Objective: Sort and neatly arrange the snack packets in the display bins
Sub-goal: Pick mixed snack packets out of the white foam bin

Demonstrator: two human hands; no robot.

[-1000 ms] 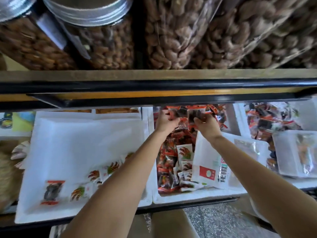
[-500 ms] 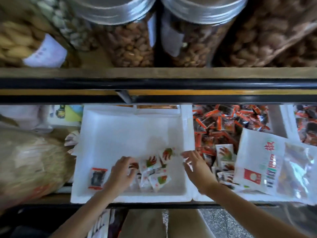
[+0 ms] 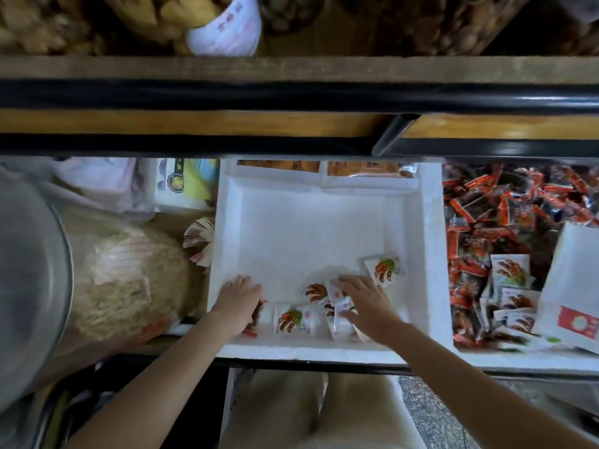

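**A:** Where were the packets?

**B:** A few white packets (image 3: pixel 293 319) lay at the front of the white foam bin (image 3: pixel 431 254), with the right hand (image 3: pixel 366 303) spread flat on them. The left hand (image 3: pixel 238 298) covered a dark packet (image 3: pixel 256 319) in the front-left corner. I couldn't tell whether its grip pinched it.

**A:** The risk?

**B:** Probably a careless sweep bunching the slick packets into a heap, or the dark one being left among the white.

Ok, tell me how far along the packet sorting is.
Early. Done: a few white packets lie at the front of the white foam bin. In hand: the right hand presses on that cluster; the left hand rests on a red-and-dark packet beside it. Left: the right bin holds red packets mixed with more white ones.
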